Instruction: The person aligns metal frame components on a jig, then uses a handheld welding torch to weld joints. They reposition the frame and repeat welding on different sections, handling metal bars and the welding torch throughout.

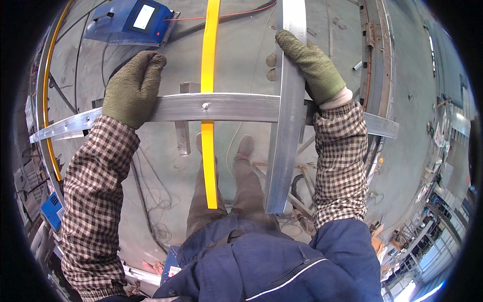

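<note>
My left hand [133,89], in a green work glove, is closed above a silver metal crossbar [236,107] and hides part of it. Its fingers are pressed together; whatever they may hold is hidden. With my gloved right hand [313,66] I grip a grey square metal tube [285,146], fingers laid over its upper face. The tube runs away from me and lies across the crossbar. Between my hands a flat yellow bar [210,55] passes the crossbar, next to a small whitish stud [205,106]. A short metal tube piece [183,138] sits beneath the crossbar.
A blue machine [128,21] with a lit screen stands on the floor at the far left, a red cable running from it. Another yellow bar [49,100] curves along the left. Long rails [375,60] lie at the right. Loose cables [158,201] spread near my feet.
</note>
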### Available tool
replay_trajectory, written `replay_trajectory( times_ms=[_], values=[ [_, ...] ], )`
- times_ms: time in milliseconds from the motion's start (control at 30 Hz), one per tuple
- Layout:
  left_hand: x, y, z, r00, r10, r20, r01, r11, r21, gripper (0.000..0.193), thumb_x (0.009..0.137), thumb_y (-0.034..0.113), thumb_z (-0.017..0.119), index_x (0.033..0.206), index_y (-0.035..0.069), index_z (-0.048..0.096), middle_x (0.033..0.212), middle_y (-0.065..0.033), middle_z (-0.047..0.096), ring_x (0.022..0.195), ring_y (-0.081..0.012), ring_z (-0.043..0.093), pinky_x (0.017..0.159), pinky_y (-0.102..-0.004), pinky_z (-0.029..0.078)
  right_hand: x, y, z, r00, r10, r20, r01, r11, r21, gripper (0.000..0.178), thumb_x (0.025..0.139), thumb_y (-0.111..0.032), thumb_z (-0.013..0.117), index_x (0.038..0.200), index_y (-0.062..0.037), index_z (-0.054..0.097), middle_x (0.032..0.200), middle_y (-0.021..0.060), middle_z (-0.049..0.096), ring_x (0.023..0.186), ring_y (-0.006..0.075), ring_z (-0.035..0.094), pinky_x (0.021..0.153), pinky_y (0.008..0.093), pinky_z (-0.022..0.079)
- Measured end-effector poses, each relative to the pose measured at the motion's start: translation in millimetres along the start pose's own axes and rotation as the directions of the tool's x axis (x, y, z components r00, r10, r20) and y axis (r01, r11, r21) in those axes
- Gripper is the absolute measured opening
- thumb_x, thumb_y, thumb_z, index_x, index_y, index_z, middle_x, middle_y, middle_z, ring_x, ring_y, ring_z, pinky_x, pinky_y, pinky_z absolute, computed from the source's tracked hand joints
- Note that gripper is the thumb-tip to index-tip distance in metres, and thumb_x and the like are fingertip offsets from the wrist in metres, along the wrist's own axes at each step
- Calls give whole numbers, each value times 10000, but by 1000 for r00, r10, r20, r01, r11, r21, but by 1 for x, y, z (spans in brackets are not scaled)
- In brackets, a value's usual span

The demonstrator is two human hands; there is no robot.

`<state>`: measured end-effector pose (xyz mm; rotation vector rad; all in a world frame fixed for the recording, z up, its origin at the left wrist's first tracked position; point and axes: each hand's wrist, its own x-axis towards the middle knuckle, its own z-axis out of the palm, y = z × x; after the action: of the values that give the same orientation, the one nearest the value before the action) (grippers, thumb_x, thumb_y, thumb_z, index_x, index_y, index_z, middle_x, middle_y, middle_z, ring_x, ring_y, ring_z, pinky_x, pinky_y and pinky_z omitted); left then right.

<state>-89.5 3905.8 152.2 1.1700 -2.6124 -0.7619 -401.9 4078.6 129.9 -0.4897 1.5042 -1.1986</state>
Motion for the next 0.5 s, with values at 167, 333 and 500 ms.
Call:
replay_trajectory(
  times_ms=[167,333,500],
  values=[
    [0,3,-1,1000,-8,-24,8,1000,-5,379,1113,369,569,1252,47,711,1113,-219,761,1072,-406,738,935,-474,568,0,4,-2,993,-50,-104,37,992,-124,667,953,-592,791,1154,40,721,876,126,773,801,215,770,723,347,617],
    [0,5,0,999,-9,-34,10,1000,15,355,1115,340,572,1249,45,716,1134,-213,768,1090,-395,746,944,-458,575,0,12,4,962,-185,-202,146,971,-190,659,980,-580,764,1204,38,726,936,120,762,806,197,729,730,355,590],
    [1,4,-1,999,17,-38,-15,998,54,325,1124,299,567,1248,40,720,1151,-209,773,1095,-371,758,941,-437,581,4,13,2,956,-196,-216,149,965,-218,661,1022,-601,683,1226,26,727,924,124,742,798,215,711,732,373,581]
  ],
)
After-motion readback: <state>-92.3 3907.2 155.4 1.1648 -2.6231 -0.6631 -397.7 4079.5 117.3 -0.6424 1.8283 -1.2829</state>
